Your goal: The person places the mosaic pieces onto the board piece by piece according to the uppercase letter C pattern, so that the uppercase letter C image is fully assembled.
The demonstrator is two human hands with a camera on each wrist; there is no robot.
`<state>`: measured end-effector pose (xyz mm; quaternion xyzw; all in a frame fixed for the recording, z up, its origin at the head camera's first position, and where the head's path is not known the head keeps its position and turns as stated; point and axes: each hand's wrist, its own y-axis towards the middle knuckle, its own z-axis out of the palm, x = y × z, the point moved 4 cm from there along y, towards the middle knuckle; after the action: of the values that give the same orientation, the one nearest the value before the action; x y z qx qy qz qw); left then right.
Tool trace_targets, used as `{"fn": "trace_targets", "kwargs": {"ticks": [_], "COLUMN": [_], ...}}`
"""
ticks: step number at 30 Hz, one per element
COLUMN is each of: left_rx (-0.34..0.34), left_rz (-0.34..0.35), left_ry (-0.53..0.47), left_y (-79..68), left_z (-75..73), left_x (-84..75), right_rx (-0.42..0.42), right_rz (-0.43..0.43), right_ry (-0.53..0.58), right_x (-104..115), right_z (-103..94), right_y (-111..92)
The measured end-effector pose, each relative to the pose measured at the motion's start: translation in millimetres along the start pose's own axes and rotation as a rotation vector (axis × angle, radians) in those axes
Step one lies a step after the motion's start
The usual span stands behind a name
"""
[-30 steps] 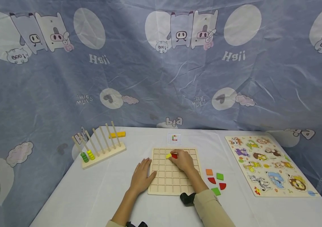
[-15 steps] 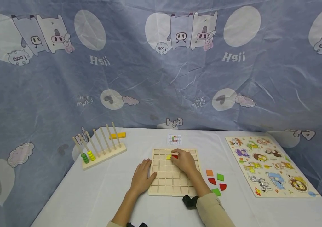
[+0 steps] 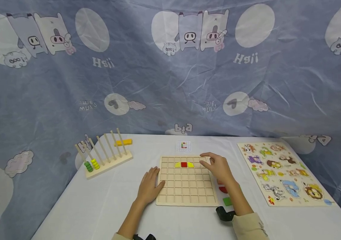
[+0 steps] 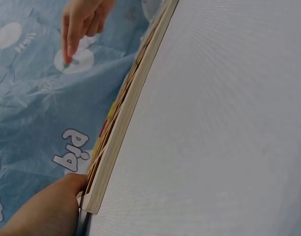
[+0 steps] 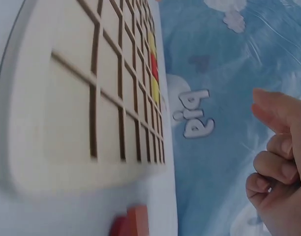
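A wooden grid board [image 3: 185,190] lies on the table. In one of its upper rows sit a yellow piece [image 3: 178,164], a red square [image 3: 184,164] and another yellow piece [image 3: 191,164], side by side. My left hand [image 3: 150,186] rests along the board's left edge, fingers extended, thumb on the rim; the left wrist view shows that thumb [image 4: 74,184] against the wooden side. Over the board's upper right corner hovers my right hand [image 3: 218,168], index finger and thumb apart. Nothing shows between them in the right wrist view, where the other fingers [image 5: 276,164] are curled in.
Loose pieces, including a red one [image 3: 223,189] and a green one [image 3: 227,201], lie right of the board, partly behind my right forearm. A pattern card [image 3: 184,146] lies behind the board. A bead-peg stand [image 3: 110,165] is at left, an animal puzzle [image 3: 287,173] at right.
My right hand has left the red square and moved right to the board's upper right corner. The yellow piece right of the red one is now uncovered. My left hand stays put.
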<state>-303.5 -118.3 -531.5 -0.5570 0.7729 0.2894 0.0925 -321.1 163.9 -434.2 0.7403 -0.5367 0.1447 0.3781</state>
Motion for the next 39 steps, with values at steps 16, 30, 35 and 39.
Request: {"fn": "trace_targets", "kwargs": {"ticks": [16, 30, 35, 39], "left_rx": [-0.012, -0.011, -0.004, 0.001], "left_rz": [0.019, 0.009, -0.004, -0.009], "left_ry": [-0.016, -0.018, -0.022, -0.024], "left_y": [0.4, -1.3, -0.8, -0.2], "left_z": [0.2, 0.0, 0.2, 0.5], "left_x": [-1.1, -0.1, 0.0, 0.3], "right_rx": [0.004, 0.148, 0.179, 0.137], "right_rz": [0.127, 0.289, 0.28, 0.253], "right_ry": [-0.076, -0.045, -0.087, -0.133], "right_x": [-56, -104, -114, -118], "right_z": [-64.4, -57.0, -52.5, -52.2], "right_y": [-57, -88, -91, -92]}}
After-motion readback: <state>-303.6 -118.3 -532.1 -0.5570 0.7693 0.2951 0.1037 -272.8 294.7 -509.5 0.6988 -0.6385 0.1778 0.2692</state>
